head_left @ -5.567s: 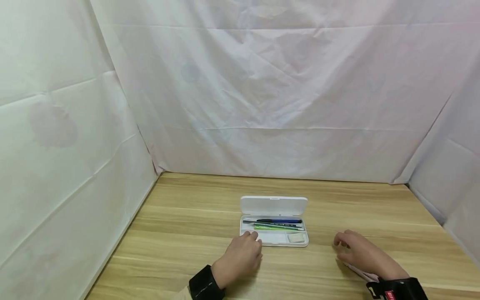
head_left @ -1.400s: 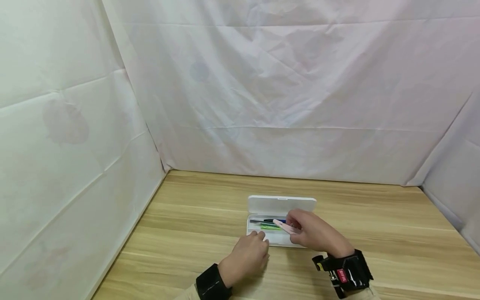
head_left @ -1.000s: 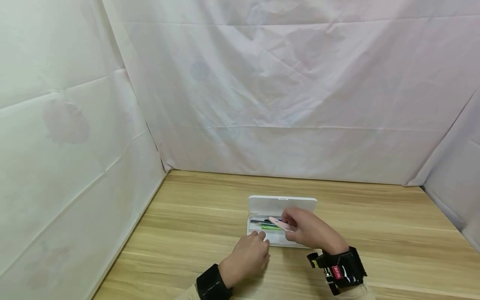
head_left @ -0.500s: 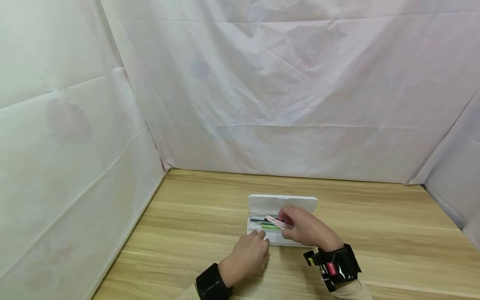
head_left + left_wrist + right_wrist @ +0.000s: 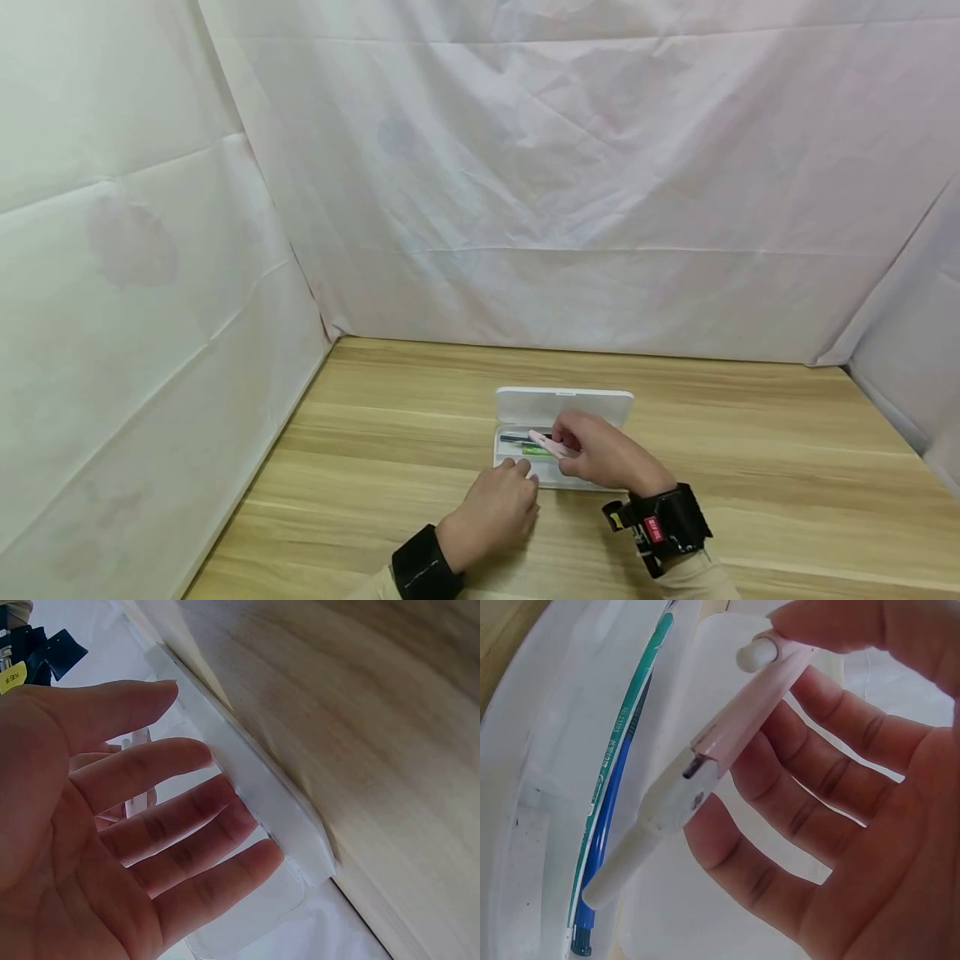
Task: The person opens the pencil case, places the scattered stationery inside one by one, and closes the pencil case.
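Note:
My right hand (image 5: 603, 450) pinches a slim pink and white plastic tool (image 5: 742, 720) between thumb and fingers. Its exact kind is unclear; it has a white knob, a small dark metal part and a white rod-like end. It hovers aslant above an open white pencil case (image 5: 501, 462), whose lid (image 5: 517, 406) stands raised behind. Inside the case lie a teal pencil (image 5: 619, 742), a blue pen (image 5: 607, 825) and a bright green item (image 5: 536, 451). My left hand (image 5: 491, 508) touches the case's near wall (image 5: 262, 780) with extended fingertips, thumb apart.
A whitish block (image 5: 529, 862), apparently an eraser, sits in the case's front compartment, hidden by my hand in the head view. The case stands on a wood-grain table (image 5: 390, 417). White cloth (image 5: 480, 167) hangs behind and at both sides.
Over 5.6 seconds my right hand has moved left from the table to over the case, bringing the pink tool. Lately it drifts slightly further left. My left hand stays at the case.

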`<action>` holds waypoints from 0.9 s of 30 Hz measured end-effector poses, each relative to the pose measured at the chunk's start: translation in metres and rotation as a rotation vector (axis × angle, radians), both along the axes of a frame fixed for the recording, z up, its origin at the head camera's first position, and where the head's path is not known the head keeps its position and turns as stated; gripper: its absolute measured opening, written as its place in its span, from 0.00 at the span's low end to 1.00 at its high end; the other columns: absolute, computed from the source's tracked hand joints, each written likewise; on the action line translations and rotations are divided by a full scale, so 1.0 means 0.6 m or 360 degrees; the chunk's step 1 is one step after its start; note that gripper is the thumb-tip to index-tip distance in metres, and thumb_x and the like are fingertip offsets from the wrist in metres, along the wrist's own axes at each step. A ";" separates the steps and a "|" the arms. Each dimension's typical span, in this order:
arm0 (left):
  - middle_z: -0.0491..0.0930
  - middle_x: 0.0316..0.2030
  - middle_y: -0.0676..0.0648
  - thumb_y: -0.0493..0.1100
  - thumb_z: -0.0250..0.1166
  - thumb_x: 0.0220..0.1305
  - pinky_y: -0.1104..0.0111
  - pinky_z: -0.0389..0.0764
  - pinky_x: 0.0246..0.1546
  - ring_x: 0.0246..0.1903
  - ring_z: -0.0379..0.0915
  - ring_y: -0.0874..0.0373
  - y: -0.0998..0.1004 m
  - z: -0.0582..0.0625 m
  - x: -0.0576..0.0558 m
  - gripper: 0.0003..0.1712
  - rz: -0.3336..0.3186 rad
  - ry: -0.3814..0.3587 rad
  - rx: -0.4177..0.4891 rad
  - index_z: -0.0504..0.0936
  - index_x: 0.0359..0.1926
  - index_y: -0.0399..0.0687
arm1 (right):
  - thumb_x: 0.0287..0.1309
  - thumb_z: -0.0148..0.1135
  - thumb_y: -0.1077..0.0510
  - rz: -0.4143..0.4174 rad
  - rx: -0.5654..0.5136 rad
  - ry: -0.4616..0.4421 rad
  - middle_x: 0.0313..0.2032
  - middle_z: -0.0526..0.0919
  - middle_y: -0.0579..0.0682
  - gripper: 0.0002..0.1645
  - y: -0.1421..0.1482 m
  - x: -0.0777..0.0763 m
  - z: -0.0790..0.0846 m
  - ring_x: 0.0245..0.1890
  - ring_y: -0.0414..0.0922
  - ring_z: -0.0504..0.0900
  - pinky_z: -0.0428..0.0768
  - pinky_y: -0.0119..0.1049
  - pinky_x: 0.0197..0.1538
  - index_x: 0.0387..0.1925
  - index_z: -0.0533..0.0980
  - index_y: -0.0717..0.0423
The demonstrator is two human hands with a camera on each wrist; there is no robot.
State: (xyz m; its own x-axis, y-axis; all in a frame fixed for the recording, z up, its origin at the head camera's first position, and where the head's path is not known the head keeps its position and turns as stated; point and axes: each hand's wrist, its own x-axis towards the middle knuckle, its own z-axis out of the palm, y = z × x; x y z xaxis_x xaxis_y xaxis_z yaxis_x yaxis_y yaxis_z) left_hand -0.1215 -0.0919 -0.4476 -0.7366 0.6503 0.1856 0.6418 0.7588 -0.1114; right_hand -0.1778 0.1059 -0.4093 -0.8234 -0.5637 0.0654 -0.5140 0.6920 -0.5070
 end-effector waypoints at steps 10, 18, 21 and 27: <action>0.77 0.31 0.52 0.52 0.70 0.57 0.71 0.73 0.26 0.29 0.73 0.60 -0.002 -0.003 -0.001 0.12 0.0007 -0.0002 0.0001 0.85 0.34 0.48 | 0.47 0.69 0.65 0.0013 -0.0008 -0.0013 0.27 0.71 0.44 0.13 -0.004 -0.005 -0.012 0.29 0.39 0.69 0.66 0.30 0.31 0.33 0.74 0.52; 0.77 0.32 0.52 0.52 0.70 0.57 0.70 0.74 0.26 0.31 0.74 0.60 -0.002 -0.003 0.000 0.12 0.0016 -0.0037 -0.0002 0.85 0.35 0.49 | 0.46 0.68 0.65 0.0014 0.0011 0.0003 0.27 0.71 0.43 0.13 -0.009 -0.005 -0.018 0.28 0.39 0.68 0.66 0.31 0.31 0.32 0.73 0.51; 0.77 0.32 0.53 0.52 0.70 0.57 0.70 0.74 0.26 0.31 0.74 0.60 -0.001 -0.002 0.000 0.12 0.0020 -0.0036 -0.0004 0.85 0.35 0.49 | 0.46 0.69 0.64 0.0012 0.0022 0.0008 0.27 0.71 0.43 0.13 -0.012 -0.005 -0.020 0.28 0.38 0.68 0.67 0.31 0.31 0.32 0.74 0.51; 0.77 0.33 0.53 0.52 0.70 0.57 0.70 0.74 0.27 0.31 0.74 0.59 -0.001 -0.002 0.001 0.12 0.0030 -0.0045 -0.0003 0.85 0.35 0.49 | 0.48 0.68 0.65 0.0019 0.0039 -0.0015 0.27 0.71 0.43 0.12 -0.015 -0.005 -0.026 0.28 0.38 0.68 0.66 0.31 0.31 0.33 0.74 0.52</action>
